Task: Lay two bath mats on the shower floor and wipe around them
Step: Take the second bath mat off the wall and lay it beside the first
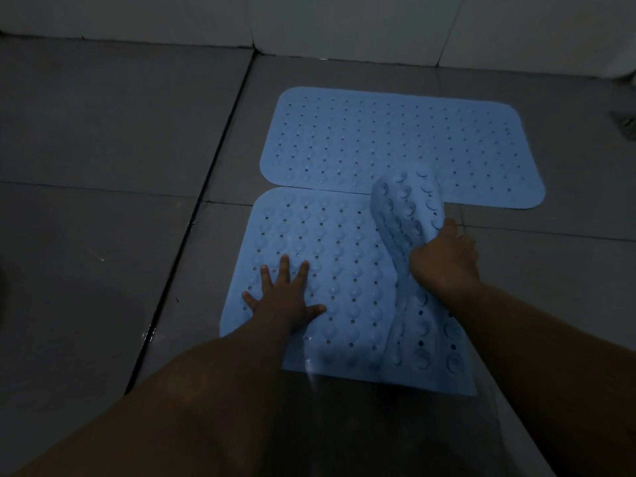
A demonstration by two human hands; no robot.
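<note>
Two light blue rubber bath mats with holes and suction bumps are on the grey tiled shower floor. The far mat (395, 139) lies flat near the back wall. The near mat (327, 242) lies just in front of it, its left part flat and its right part folded up and over, underside suction cups showing. My left hand (284, 297) presses flat on the near mat with fingers spread. My right hand (444, 253) grips the folded right edge of the near mat.
White wall tiles (344, 22) run along the back. A dark grout line (203, 208) crosses the floor diagonally left of the mats. A small dark object (624, 123) lies at the right edge. The floor looks wet near the bottom.
</note>
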